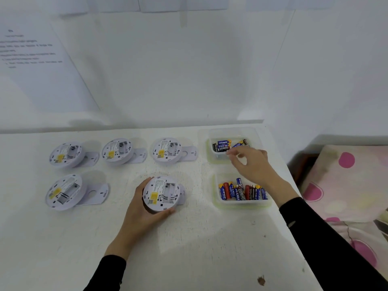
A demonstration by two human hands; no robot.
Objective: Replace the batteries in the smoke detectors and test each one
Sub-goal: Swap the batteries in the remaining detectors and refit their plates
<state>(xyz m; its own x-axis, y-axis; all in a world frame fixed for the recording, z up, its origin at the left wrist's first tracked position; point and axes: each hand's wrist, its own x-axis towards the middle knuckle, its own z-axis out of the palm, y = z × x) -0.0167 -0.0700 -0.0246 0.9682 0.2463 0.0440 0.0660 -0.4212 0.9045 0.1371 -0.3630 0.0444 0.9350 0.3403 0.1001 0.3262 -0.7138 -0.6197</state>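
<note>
The left hand [144, 208] grips the round white plastic smoke detector [161, 194] on the near tabletop [210, 238], while the right hand [252, 164], its grip unclear, reaches the far clear plastic battery box [218, 158], where it may take a used cell by mistake.

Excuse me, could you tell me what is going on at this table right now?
A person works at a white table. The left hand grips the nearest smoke detector, lying back-up. The right hand reaches over the far tub of batteries; whether it holds one is unclear. A near tub holds more, and four other detectors lie back-up.
</note>
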